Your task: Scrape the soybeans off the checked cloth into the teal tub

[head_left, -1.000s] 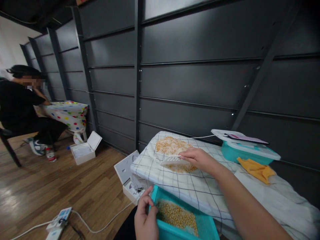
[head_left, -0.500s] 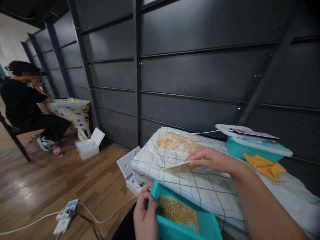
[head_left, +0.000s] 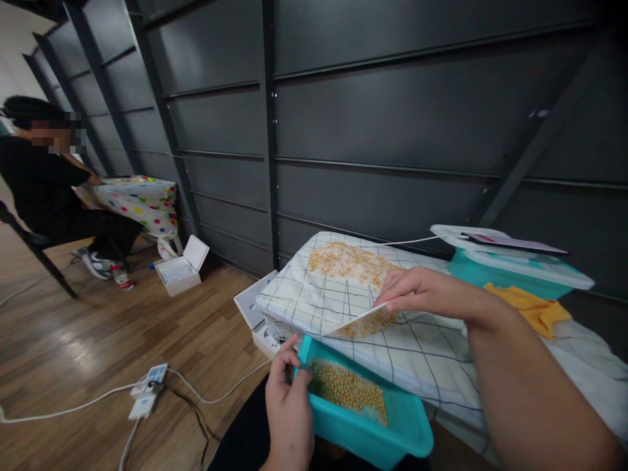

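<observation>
My left hand (head_left: 287,409) is closed on the near left corner of a teal plastic bin (head_left: 392,435) that holds a layer of yellow kernels (head_left: 347,391). It sits at the near edge of a table under a white checked cloth (head_left: 417,366). My right hand (head_left: 422,293) pinches a flat white card (head_left: 357,322) with its far end tilted down over the bin. A small heap of kernels (head_left: 367,324) lies beside the card. A larger pile of kernels (head_left: 348,260) is spread at the table's far left corner.
A lidded teal box (head_left: 515,271) with papers on top and an orange cloth (head_left: 532,307) are at the table's far right. Open white boxes (head_left: 181,268) and a power strip (head_left: 147,392) with cables lie on the wooden floor. Another person (head_left: 44,190) sits at a dotted table, far left.
My right hand has drawn the white card and some kernels toward the table's near edge, tipping the card over the bin. The camera view has dropped a little.
</observation>
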{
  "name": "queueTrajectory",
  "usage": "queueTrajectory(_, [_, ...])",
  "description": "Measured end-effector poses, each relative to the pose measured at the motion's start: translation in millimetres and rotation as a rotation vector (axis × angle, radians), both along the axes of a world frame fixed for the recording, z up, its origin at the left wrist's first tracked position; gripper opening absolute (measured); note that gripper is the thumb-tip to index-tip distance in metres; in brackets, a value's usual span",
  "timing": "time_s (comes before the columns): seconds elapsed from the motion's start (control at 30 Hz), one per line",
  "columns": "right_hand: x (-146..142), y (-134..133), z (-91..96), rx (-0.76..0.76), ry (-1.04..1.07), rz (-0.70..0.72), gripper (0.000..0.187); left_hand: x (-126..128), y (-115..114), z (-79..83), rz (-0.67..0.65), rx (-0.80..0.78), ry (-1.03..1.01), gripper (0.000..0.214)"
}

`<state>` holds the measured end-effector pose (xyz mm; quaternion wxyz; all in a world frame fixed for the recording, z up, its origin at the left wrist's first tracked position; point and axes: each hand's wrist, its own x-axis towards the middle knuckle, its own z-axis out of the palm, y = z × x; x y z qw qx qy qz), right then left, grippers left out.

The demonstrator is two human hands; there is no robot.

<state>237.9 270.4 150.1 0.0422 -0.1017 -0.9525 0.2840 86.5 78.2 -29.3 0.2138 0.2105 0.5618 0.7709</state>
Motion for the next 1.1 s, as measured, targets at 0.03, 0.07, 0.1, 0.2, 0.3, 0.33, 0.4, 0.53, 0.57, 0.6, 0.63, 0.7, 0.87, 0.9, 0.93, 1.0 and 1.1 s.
queueTrajectory(0.03, [-0.9,-0.8,-0.5,0.012,0.013,-0.009,0.033,0.2,0.0,0.3,0.000,-0.004,0.007,0.013])
queueTrajectory(0.07, [-2.0,-1.7,-1.3,0.029,0.036,-0.023,0.032,0.4,0.1,0.9,-0.001,-0.005,0.010,0.013])
queueTrajectory(0.1, [-3.4,-2.5,-2.4,0.052,0.069,-0.041,0.032,0.7,0.1,1.6,-0.001,-0.005,0.010,0.013])
queueTrajectory(0.2, [-7.6,-4.1,-7.9,0.143,0.222,-0.100,0.031,1.9,0.1,3.9,0.008,-0.004,-0.008,0.013])
queueTrajectory(0.3, [-11.4,-3.6,-15.2,0.283,0.399,-0.171,0.029,2.8,-0.4,5.1,0.026,-0.001,-0.018,0.012])
queueTrajectory(0.33, [-12.8,-3.2,-17.9,0.334,0.443,-0.198,0.029,3.0,-0.6,5.2,0.028,0.002,-0.017,0.011])
queueTrajectory(0.4, [-16.6,-2.5,-23.6,0.421,0.478,-0.233,0.028,3.1,-0.8,5.3,0.031,0.003,-0.013,0.011])
queueTrajectory(0.53, [-27.5,-2.0,-35.6,0.520,0.430,-0.210,0.026,2.9,0.2,4.3,0.031,0.000,-0.023,0.010])
queueTrajectory(0.57, [-30.0,-1.8,-38.2,0.537,0.412,-0.199,0.027,3.0,0.6,3.7,0.029,0.003,-0.028,0.010])
queueTrajectory(0.6, [-31.9,-1.4,-40.2,0.554,0.391,-0.191,0.028,3.1,1.0,3.1,0.027,0.008,-0.035,0.010])
queueTrajectory(0.63, [-33.2,-0.9,-41.7,0.570,0.369,-0.184,0.030,3.1,1.3,2.4,0.026,0.012,-0.041,0.011])
queueTrajectory(0.7, [-33.9,-0.3,-42.9,0.605,0.331,-0.173,0.034,3.2,1.8,1.3,0.025,0.015,-0.044,0.011])
queueTrajectory(0.87, [-30.3,-4.8,-39.3,0.663,0.324,-0.162,0.035,1.7,3.0,0.9,0.023,-0.008,-0.015,0.010])
queueTrajectory(0.9, [-29.7,-6.2,-38.4,0.656,0.336,-0.156,0.035,1.3,3.2,1.0,0.020,-0.008,-0.016,0.009])
queueTrajectory(0.93, [-29.2,-7.3,-37.5,0.642,0.349,-0.146,0.035,1.0,3.3,1.2,0.017,-0.006,-0.022,0.009])
queueTrajectory(1.0, [-28.3,-8.3,-35.8,0.601,0.364,-0.118,0.036,1.1,3.1,1.7,0.015,-0.003,-0.038,0.008])
queueTrajectory(1.1, [-26.3,-7.2,-32.7,0.547,0.359,-0.085,0.036,2.2,1.8,3.0,0.024,-0.019,-0.048,0.007])
